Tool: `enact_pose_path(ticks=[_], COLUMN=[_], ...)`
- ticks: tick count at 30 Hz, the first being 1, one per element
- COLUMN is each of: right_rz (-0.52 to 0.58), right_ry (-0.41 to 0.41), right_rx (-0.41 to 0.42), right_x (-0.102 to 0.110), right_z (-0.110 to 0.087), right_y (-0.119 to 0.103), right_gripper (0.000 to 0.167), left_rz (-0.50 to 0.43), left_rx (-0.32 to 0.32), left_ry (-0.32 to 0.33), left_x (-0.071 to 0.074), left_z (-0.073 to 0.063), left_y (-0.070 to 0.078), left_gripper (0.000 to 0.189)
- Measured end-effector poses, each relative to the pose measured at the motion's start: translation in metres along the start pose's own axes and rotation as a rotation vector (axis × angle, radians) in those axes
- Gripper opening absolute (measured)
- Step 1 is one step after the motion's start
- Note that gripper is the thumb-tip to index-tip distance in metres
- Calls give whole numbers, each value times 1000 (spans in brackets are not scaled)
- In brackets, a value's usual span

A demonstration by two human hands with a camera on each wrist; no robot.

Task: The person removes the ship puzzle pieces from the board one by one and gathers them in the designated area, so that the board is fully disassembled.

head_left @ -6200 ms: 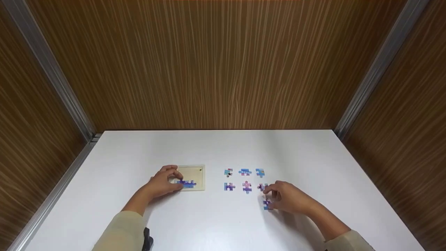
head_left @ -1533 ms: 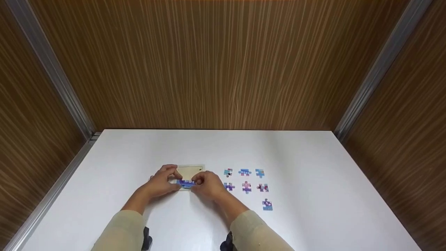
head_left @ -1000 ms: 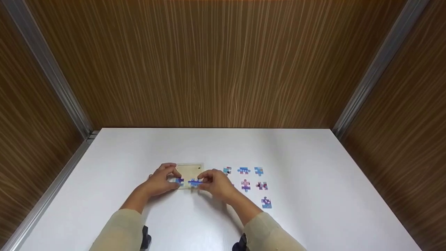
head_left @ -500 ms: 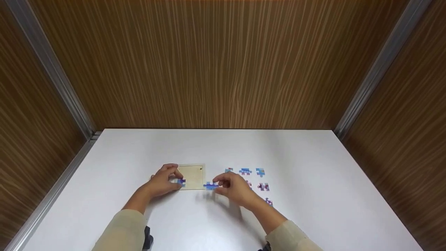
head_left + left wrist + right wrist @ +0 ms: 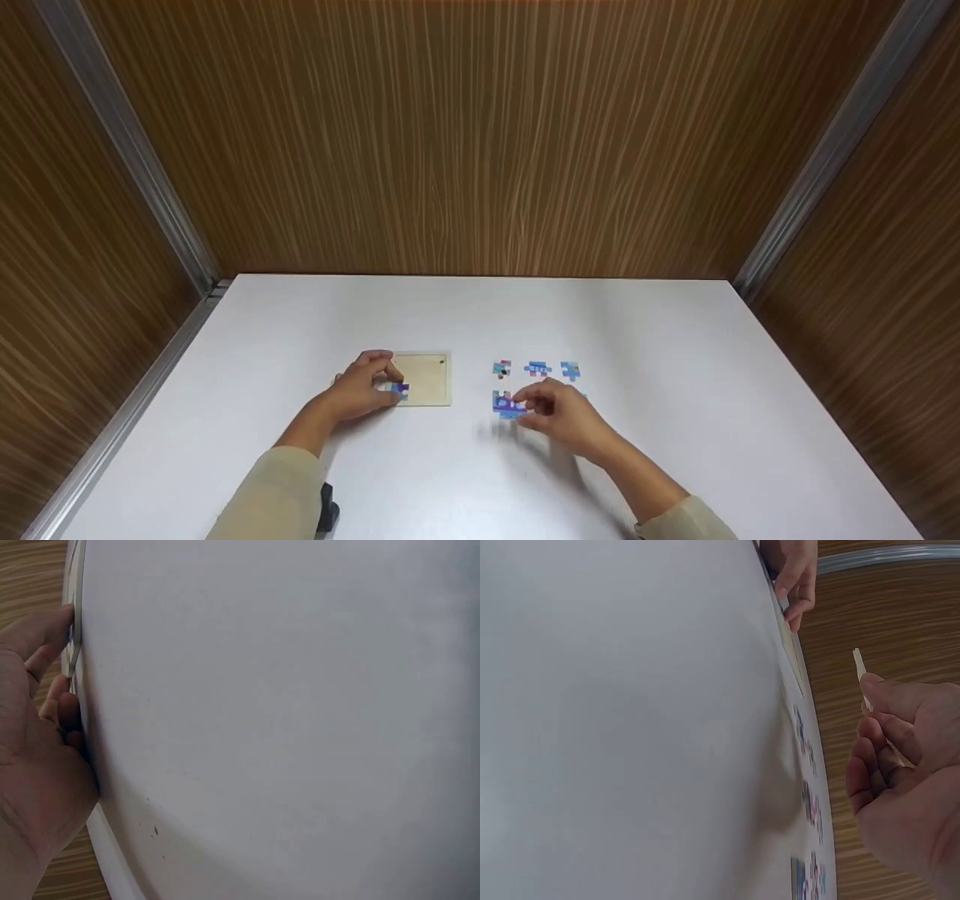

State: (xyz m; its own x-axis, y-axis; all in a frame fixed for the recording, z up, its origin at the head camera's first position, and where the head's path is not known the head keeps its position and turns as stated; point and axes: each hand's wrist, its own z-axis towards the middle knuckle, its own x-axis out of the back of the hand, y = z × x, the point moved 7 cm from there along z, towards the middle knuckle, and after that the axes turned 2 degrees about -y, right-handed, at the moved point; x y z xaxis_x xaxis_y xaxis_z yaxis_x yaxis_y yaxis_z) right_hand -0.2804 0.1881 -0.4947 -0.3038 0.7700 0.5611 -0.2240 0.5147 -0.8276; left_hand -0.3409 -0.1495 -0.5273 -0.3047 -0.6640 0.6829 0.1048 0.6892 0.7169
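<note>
My left hand rests at the left side of a shallow wooden puzzle tray. Its thumb and fingers grip the tray's left part, around a small blue and purple jigsaw piece in the near left corner. To the right of the tray, my right hand pinches another blue and purple jigsaw piece between thumb and fingertips. In the right wrist view this held piece shows edge-on, raised off the white table. It overlaps a piece lying behind it in the head view.
A back row of loose jigsaw pieces lies beyond my right hand, which hides others in the head view. Several more pieces show in the right wrist view. Wood-grain panels enclose the white table at the back and sides.
My right hand has reached the tray from the loose pieces, lifted a piece away from beside the corner piece, and carried it right. My left hand has stayed on the tray.
</note>
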Motion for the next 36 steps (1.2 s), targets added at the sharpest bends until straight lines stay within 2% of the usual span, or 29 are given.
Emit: enact_pose_path(ticks=[8,19,26,36], right_rz=[-117,-273,-352,-359], right_ry=[-2,-58,-79,-97], right_rx=[-9,-116,-56,-62], right_x=[16,21,18,23], right_z=[-12,-19,-22,-24], right_y=[18,31,28,32], right_gripper=[24,23,23,25], left_rz=[0,7,3,36], left_rx=[-12,-4,-1,5], left_ry=[4,15,0,-3], left_x=[2,0,-2,1], left_z=[-3,0,0,-1], left_y=[4,0,-1,-1], left_gripper=[23,23,24,25])
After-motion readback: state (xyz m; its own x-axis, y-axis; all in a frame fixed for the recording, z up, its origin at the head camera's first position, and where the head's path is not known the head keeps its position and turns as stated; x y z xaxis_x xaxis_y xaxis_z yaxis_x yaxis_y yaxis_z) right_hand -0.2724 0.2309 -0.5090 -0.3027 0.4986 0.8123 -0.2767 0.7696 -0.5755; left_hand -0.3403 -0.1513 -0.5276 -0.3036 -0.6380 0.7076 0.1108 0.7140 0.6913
